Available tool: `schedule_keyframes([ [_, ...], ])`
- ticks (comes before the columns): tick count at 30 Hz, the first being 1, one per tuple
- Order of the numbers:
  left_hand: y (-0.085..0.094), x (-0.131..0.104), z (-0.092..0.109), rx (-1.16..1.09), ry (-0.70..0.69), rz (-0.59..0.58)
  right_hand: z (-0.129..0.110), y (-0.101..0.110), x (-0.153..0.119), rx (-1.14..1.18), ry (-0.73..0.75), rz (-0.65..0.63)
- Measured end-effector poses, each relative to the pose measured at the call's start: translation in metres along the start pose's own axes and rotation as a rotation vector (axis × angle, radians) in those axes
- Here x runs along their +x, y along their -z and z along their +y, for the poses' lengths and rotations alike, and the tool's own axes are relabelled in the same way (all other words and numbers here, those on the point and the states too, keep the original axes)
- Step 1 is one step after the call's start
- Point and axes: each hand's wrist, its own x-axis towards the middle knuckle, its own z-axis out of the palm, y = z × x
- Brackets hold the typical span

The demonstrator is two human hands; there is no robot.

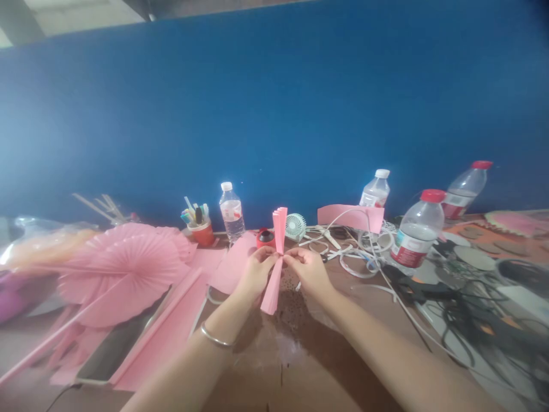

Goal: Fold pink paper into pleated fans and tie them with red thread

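Observation:
Between my hands stands a pleated strip of pink paper (270, 294), pinched narrow at its middle and flaring at both ends. My left hand (258, 272) grips that middle from the left, fingertips closed on it. From the right, my right hand (309, 272) pinches the same spot with thumb and finger. The strip is held above the brown table (257, 372), upright and slightly tilted. Whether a tie lies under my fingertips cannot be made out. Finished-looking pink paper fans (128, 266) lie to the left, opened into round shapes.
Behind my hands are a small fan (295, 227), a red cup of pens (201, 232) and a water bottle (232, 214). White cables (364, 260) tangle at right near a red-capped bottle (418, 229). A dark tablet-like slab (124, 340) lies left. A blue wall (274, 109) rises behind.

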Motion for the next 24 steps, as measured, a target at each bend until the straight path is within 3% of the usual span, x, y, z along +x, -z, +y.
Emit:
schedule_keyframes([
  [4,0.000,0.001,0.005,-0.055,0.035,-0.044,0.000,0.004,0.004,-0.006,0.019,-0.052],
  [11,0.010,0.006,0.010,0.103,0.027,-0.054,0.005,0.014,0.010,-0.088,0.089,-0.135],
  [14,0.014,0.001,0.020,0.202,0.033,-0.199,0.002,0.026,0.015,-0.143,0.140,-0.214],
  [17,0.017,-0.007,0.029,0.432,0.084,-0.437,-0.006,0.039,0.018,-0.320,0.290,-0.265],
  [19,0.018,-0.010,0.029,0.563,0.080,-0.500,-0.013,0.045,0.018,-0.475,0.408,-0.285],
  [24,0.018,-0.005,0.003,0.609,-0.105,-0.180,-0.032,0.036,0.004,-0.861,0.618,-0.350],
])
